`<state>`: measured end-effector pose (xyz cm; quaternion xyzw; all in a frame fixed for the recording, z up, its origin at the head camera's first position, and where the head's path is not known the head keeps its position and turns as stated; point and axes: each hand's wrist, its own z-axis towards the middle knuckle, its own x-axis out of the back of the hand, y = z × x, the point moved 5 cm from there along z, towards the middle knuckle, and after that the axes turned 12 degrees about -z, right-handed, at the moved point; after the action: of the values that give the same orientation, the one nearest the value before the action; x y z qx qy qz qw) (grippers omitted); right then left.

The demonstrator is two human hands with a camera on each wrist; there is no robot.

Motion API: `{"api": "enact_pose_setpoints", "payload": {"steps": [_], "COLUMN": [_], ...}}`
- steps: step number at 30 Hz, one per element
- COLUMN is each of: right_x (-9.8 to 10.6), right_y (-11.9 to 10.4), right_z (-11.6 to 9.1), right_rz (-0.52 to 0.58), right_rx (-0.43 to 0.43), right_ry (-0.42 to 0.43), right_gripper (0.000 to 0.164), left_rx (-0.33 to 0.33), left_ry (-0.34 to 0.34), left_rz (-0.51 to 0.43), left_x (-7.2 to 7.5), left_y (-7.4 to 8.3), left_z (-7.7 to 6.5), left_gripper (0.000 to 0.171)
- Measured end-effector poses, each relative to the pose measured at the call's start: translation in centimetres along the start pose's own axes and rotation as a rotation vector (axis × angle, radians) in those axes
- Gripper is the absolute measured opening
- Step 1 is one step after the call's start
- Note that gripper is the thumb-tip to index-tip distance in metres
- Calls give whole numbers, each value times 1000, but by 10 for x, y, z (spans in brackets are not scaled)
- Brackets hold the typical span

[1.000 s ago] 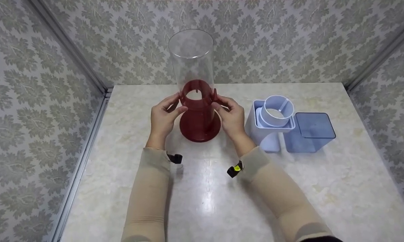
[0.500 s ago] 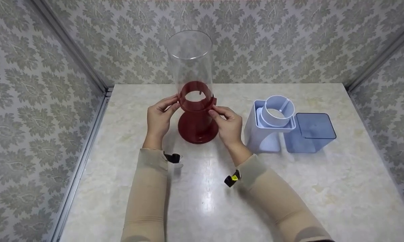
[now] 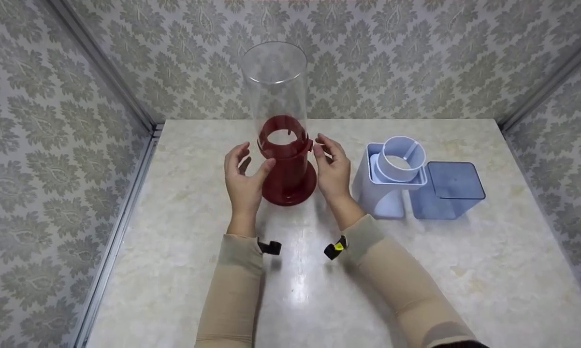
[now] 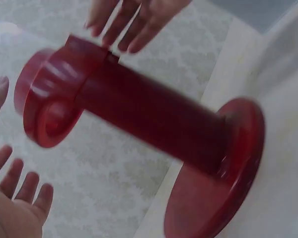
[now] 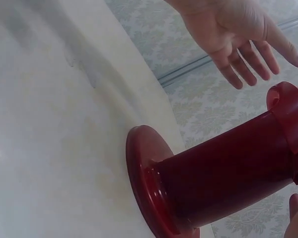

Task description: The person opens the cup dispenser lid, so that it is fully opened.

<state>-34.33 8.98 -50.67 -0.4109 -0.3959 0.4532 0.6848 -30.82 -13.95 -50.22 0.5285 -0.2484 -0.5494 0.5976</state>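
A clear cylinder [image 3: 277, 96] stands upright on a dark red pedestal stand [image 3: 286, 179] with a round foot and a ring-shaped collar; together they look like a cereal dispenser. A round spout opening shows on the stand [image 4: 54, 121] in the left wrist view. To the left of the collar, my left hand [image 3: 246, 183] is held apart from it, fingers loosely bent and holding nothing. My right hand [image 3: 335, 169] is close beside the small tab on the collar's right side, fingers relaxed around no object; whether a fingertip touches the tab is unclear.
Right of the stand is a light blue square-topped dispenser base [image 3: 377, 193] with a round ring [image 3: 400, 159] on top. Beside it sits a translucent blue square container [image 3: 447, 193]. Patterned walls enclose the pale marbled table [image 3: 290, 290] at the back and sides.
Both hands held the red collar and turned it slightly. Since then my left hand has let go and drawn back toward me, and my right fingers have come off the collar's side.
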Motion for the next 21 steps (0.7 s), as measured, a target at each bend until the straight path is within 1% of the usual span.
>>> {"api": "enact_pose_setpoints", "payload": {"steps": [3, 5, 8, 10, 15, 21], "right_x": [-1, -1, -1, -1, 0, 1], "right_y": [0, -1, -2, -2, -1, -4], "right_z": [4, 7, 9, 10, 10, 5], "right_rz": [-13, -18, -13, -4, 10, 38], "right_rx": [-34, -41, -42, -45, -68, -84], "right_ry": [-18, -26, -33, -34, -39, -56], "right_gripper": [34, 30, 25, 23, 20, 17], "left_rx": [-34, -55, -76, -88, -111, -92], "left_ry": [60, 88, 102, 107, 129, 114], "left_rz": [23, 32, 63, 72, 58, 28], "left_x": [-10, -17, -26, -29, -28, -22], "left_y": [-1, -2, -2, -3, -4, -4], "left_z": [-15, -22, -27, -28, -27, -25], "left_gripper": [66, 64, 64, 62, 53, 49]}}
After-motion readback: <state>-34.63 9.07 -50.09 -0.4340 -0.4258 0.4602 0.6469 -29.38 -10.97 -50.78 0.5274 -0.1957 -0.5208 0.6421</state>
